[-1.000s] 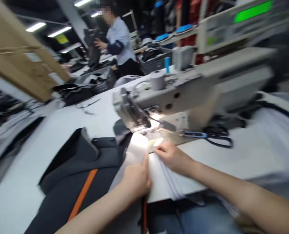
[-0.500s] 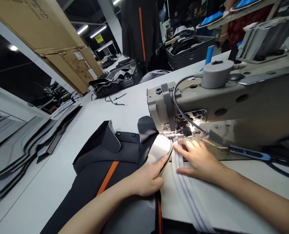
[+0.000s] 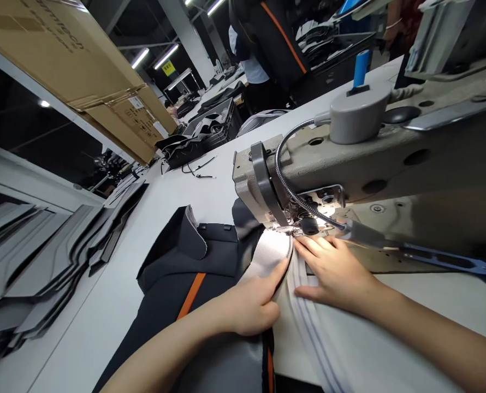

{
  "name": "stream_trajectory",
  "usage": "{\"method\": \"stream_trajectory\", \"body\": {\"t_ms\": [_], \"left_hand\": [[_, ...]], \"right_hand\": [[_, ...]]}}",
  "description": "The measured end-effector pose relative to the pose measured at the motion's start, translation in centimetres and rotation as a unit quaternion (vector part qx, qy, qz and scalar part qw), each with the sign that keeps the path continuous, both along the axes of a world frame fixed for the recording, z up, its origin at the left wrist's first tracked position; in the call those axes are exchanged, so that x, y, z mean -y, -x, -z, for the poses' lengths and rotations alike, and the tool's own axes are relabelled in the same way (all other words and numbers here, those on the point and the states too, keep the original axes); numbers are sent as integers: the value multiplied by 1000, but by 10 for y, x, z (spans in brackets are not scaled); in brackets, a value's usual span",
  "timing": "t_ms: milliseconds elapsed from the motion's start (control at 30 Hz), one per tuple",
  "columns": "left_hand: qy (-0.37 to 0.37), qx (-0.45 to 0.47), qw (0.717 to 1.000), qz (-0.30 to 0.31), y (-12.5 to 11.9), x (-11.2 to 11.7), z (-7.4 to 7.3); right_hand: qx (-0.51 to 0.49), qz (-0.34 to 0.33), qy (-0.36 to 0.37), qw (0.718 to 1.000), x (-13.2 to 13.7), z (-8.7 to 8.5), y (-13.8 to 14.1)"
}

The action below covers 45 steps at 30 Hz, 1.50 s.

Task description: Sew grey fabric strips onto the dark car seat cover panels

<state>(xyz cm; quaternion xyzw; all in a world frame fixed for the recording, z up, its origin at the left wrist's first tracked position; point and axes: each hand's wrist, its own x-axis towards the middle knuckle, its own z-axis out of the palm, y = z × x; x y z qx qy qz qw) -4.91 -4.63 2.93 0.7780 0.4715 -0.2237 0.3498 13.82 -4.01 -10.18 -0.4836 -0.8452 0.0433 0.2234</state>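
Note:
My left hand (image 3: 255, 305) is closed on the edge of a dark fabric cover (image 3: 222, 248) with an orange stripe, its index finger pressed along the pale mesh-like lining (image 3: 270, 252). My right hand (image 3: 337, 270) lies with fingers stretched out and thumb apart on a white strip (image 3: 314, 333) with bluish lines. Both the strip and the cover's edge run up to the lit needle area of a sewing machine (image 3: 300, 158). Right where the edge and strip meet, the needle and presser foot are hard to make out. Part of the left fingers is hidden under the hand.
Stacked grey fabric panels (image 3: 63, 256) lie at the left on the white table (image 3: 161, 196). Cardboard boxes (image 3: 75, 60) stand at the upper left. Behind are a crate (image 3: 222, 125) of dark pieces and a person (image 3: 257, 68). A lamp head (image 3: 363, 234) juts out near my right hand.
The view has shifted slightly. The cover's edge and strip have moved a little towards the needle area, with both hands close to it. A dark orange-striped piece in the background has swung to the right.

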Motion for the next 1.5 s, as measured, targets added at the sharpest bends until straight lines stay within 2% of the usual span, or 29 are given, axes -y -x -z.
{"method": "stream_trajectory", "body": {"t_ms": [133,233,367,767,833,1000,1133,1367,1500], "left_hand": [[-2,-55,997,58,-16,2,10],[6,-81,994,79,-24,2,15],[10,-85,994,71,-25,3,16],[-10,-38,997,61,-14,6,21],[-19,-41,997,64,-13,8,21],[-14,-56,995,76,-15,9,22],[-21,-66,995,74,-18,9,24],[-16,-77,994,77,-19,8,25],[-10,-74,993,87,-18,7,25]], "right_hand": [[-42,-26,-40,998,4,-1,-11],[-57,-35,-50,997,3,-3,-25],[-24,-38,-58,997,-2,-2,-30],[22,-78,-116,990,-1,-3,-13],[39,-62,-122,990,-1,0,-11],[86,39,-111,989,-2,4,-3],[102,62,-101,988,-2,-1,3],[-65,32,-103,992,-10,7,-29],[-29,-48,-74,996,-11,8,-31]]}}
